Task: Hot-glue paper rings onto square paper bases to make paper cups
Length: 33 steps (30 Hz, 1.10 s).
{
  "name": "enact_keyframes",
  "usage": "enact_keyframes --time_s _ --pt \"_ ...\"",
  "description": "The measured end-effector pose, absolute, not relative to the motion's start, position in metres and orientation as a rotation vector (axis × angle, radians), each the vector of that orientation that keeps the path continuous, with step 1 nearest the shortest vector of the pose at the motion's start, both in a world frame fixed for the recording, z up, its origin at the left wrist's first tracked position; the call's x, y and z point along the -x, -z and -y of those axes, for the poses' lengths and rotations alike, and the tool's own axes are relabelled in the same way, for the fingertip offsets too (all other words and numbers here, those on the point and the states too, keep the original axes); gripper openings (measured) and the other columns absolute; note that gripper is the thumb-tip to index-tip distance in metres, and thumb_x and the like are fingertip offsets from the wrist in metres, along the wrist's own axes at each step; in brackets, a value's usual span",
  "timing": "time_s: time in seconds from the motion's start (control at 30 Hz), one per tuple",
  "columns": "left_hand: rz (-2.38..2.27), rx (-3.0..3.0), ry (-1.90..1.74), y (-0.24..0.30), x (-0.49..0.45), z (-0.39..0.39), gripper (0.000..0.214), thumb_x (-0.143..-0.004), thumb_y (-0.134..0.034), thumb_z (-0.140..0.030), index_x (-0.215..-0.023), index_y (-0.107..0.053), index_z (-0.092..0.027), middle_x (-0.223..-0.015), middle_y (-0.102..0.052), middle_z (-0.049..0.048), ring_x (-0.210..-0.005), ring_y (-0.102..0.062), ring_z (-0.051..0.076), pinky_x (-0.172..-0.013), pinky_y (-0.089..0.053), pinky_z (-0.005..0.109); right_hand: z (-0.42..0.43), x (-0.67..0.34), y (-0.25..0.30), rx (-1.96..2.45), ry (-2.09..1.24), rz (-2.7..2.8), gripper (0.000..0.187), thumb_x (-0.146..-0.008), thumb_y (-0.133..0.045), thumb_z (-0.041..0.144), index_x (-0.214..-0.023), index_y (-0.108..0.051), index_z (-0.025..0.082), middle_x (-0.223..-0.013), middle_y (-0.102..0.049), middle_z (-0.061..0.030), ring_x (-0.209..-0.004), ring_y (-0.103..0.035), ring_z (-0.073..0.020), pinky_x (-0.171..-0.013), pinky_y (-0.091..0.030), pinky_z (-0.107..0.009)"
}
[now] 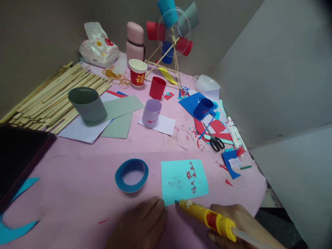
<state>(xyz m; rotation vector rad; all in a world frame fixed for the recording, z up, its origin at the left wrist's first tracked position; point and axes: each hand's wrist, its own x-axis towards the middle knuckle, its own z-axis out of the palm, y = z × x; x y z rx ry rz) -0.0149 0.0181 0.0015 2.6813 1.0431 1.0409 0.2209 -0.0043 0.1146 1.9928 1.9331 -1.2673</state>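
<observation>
Appears to be at a gluing step, judging by the dark tapered nozzle set at the near edge of a pale turquoise rectangular paper sheet. Wraps the right hand around a yellow plastic glue gun with a translucent rod at its rear. Rests the left hand with fingers bent and together at the sheet's near-left corner; cannot tell whether pinching or merely pressing. Has the sheet flat, just beyond and between both hands, bearing red handwriting and a glossy clear patch. Likely calls for a steady nozzle and a firm left-side hold. Includes, beyond the left hand, a smooth blue ring, a lilac paper cylinder and straight pale wooden sticks. Shows, beyond the right hand, black-handled metal scissors and a curved blue paper offcut on the pink-covered tabletop.
</observation>
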Motion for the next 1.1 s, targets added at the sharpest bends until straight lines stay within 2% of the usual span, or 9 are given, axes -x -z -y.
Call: enact_keyframes --time_s 0.13,0.23,0.33,0.5,0.63,0.73,0.83,1.1 --pt "-1.035 -2.701 -1.070 -0.004 0.014 -0.022 0.044 -0.095 -0.024 -0.004 -0.096 -0.064 -0.021 -0.093 -0.075 -0.0014 -0.084 -0.068 0.015 -0.079 -0.054 0.026 0.004 -0.225 -0.110 -1.970 1.260 -1.893 0.011 -0.082 -0.054 0.026 -0.073 -0.058 0.020 -0.073 -0.068 -0.0013 -0.060 -0.058 -0.0147 -0.055 -0.042 -0.022" --pt "-0.965 -2.784 -1.023 -0.008 0.017 -0.025 0.046 -0.091 -0.024 0.000 -0.096 -0.065 -0.020 -0.093 -0.075 -0.0003 -0.082 -0.069 0.016 -0.075 -0.056 0.026 0.005 -0.229 -0.105 -1.962 1.296 -1.877 0.009 -0.078 -0.055 0.025 -0.071 -0.057 0.021 -0.072 -0.068 -0.0021 -0.060 -0.057 -0.0156 -0.055 -0.041 -0.023" --pt "-0.903 -2.852 -0.948 -0.011 0.021 -0.026 0.045 -0.087 -0.027 0.002 -0.098 -0.065 -0.020 -0.095 -0.075 0.0000 -0.082 -0.069 0.017 -0.072 -0.057 0.025 0.007 -0.230 -0.101 -2.044 1.287 -1.864 0.014 -0.079 -0.054 0.032 -0.072 -0.061 0.021 -0.073 -0.071 -0.0036 -0.062 -0.061 -0.0183 -0.055 -0.043 -0.025" --pt "-0.911 -2.818 -1.034 -0.011 0.022 -0.027 0.045 -0.087 -0.027 0.002 -0.099 -0.064 -0.020 -0.094 -0.075 -0.0008 -0.082 -0.069 0.016 -0.073 -0.056 0.025 0.010 -0.228 -0.103 -2.131 1.169 -1.970 0.017 -0.075 -0.054 0.031 -0.078 -0.069 0.023 -0.076 -0.075 -0.0052 -0.063 -0.068 -0.0220 -0.058 -0.048 -0.027" --pt "-0.887 -2.856 -0.988 -0.013 0.020 -0.029 0.045 -0.085 -0.027 0.004 -0.097 -0.064 -0.018 -0.094 -0.075 0.0002 -0.081 -0.069 0.016 -0.072 -0.056 0.025 0.009 -0.227 -0.107 -2.051 1.164 -1.968 0.019 -0.080 -0.051 0.028 -0.079 -0.069 0.021 -0.080 -0.077 -0.0051 -0.068 -0.070 -0.0210 -0.062 -0.050 -0.025" --pt "-0.881 -2.869 -0.973 -0.013 0.020 -0.028 0.045 -0.082 -0.028 0.006 -0.097 -0.064 -0.018 -0.093 -0.074 0.0013 -0.082 -0.069 0.017 -0.075 -0.056 0.026 0.008 -0.227 -0.109 -2.074 1.043 -2.037 0.021 -0.080 -0.051 0.026 -0.082 -0.071 0.020 -0.081 -0.078 -0.0064 -0.068 -0.071 -0.0224 -0.062 -0.052 -0.026" --pt "-0.873 -2.869 -0.957 -0.009 0.022 -0.027 0.044 -0.081 -0.031 0.005 -0.099 -0.064 -0.018 -0.097 -0.074 0.0017 -0.085 -0.069 0.017 -0.078 -0.056 0.026 0.008 -0.227 -0.113 -2.074 0.942 -2.118 0.022 -0.077 -0.052 0.026 -0.082 -0.073 0.020 -0.077 -0.078 -0.0084 -0.064 -0.072 -0.0247 -0.058 -0.053 -0.028" --pt "-0.869 -2.896 -0.948 -0.008 0.023 -0.027 0.043 -0.086 -0.030 0.002 -0.103 -0.063 -0.020 -0.098 -0.074 0.0000 -0.086 -0.069 0.016 -0.076 -0.056 0.025 0.005 -0.227 -0.115 -2.104 0.909 -2.216 0.022 -0.078 -0.051 0.026 -0.076 -0.072 0.022 -0.069 -0.076 -0.0065 -0.056 -0.069 -0.0222 -0.052 -0.051 -0.027"
